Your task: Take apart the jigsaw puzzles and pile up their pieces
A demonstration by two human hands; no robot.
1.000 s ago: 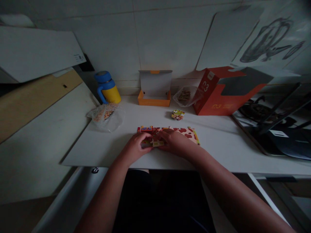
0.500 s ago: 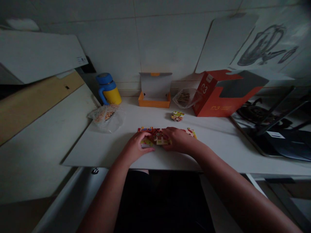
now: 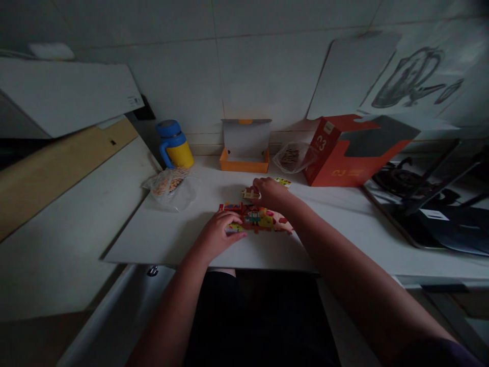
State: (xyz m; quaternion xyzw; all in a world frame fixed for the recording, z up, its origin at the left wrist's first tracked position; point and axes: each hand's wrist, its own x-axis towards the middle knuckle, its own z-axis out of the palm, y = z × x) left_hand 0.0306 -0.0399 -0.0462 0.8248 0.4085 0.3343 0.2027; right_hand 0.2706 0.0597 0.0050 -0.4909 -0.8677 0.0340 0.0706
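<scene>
A partly joined jigsaw puzzle (image 3: 267,219) with a colourful printed picture lies flat near the table's front edge. My left hand (image 3: 219,232) is curled about its left end, fingers on the print and thumb by the lower edge, holding it. Just beyond the puzzle's far side, my right hand (image 3: 270,192) pinches a small brownish jigsaw piece (image 3: 250,193) between thumb and fingers. Behind that hand, more printed pieces (image 3: 283,182) lie on the table, mostly hidden by it.
An open orange box (image 3: 244,165) stands against the wall. Left of it are a blue and yellow jug (image 3: 179,150) and a plastic bag of sticks (image 3: 171,186). To the right are another bag (image 3: 292,157), a large red box (image 3: 344,158) and a stove (image 3: 412,199).
My right hand has moved off the puzzle, away from me, with a jigsaw piece in it, uncovering more of the picture. My left hand stays at the puzzle's left end.
</scene>
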